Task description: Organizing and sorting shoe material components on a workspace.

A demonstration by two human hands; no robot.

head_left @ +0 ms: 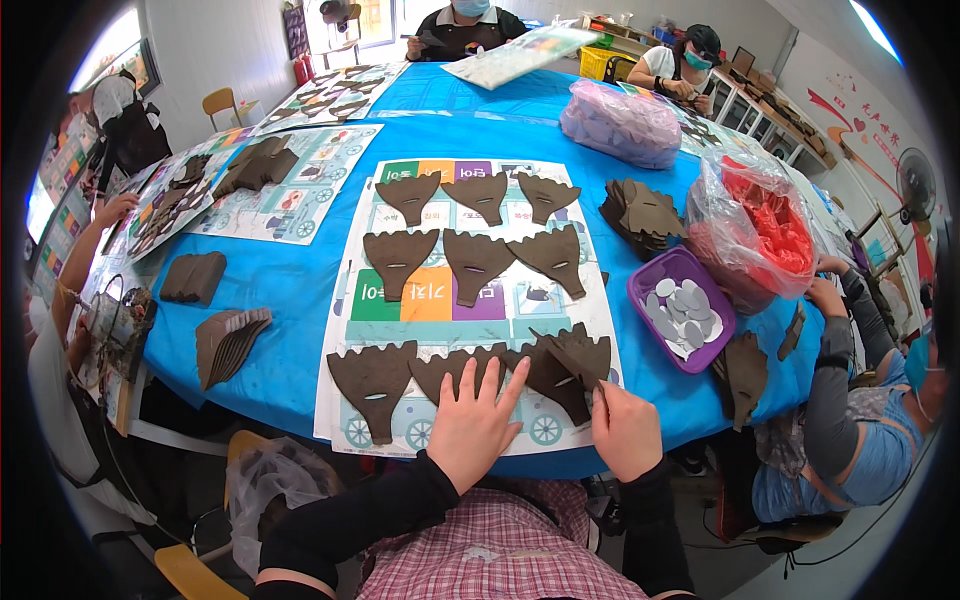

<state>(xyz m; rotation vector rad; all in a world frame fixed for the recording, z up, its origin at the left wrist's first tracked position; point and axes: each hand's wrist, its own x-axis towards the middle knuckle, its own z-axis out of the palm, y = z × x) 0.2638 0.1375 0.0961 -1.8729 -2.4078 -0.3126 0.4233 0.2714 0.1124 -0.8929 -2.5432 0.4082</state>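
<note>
Dark brown fan-shaped cutouts, each with a jagged top and most showing a slit, lie in rows on a printed sheet (340,400) before me. My left hand (470,425) rests flat with fingers spread over the near-row middle cutout (432,375), its fingertips reaching the one beside it. My right hand (627,430) is closed in a pinch on the lower end of another brown cutout (578,352), which lies tilted over the near-row right cutout (548,382). At the near left, another cutout (372,385) lies flat, touched by neither hand.
Right of the sheet are a cutout stack (645,215), a purple basket (640,310) of grey ovals, and a red-lined plastic bag (755,225). Brown stacks (230,345) stand at left on the blue tablecloth (290,350). A pink bag (620,125) lies farther back. Several people sit around.
</note>
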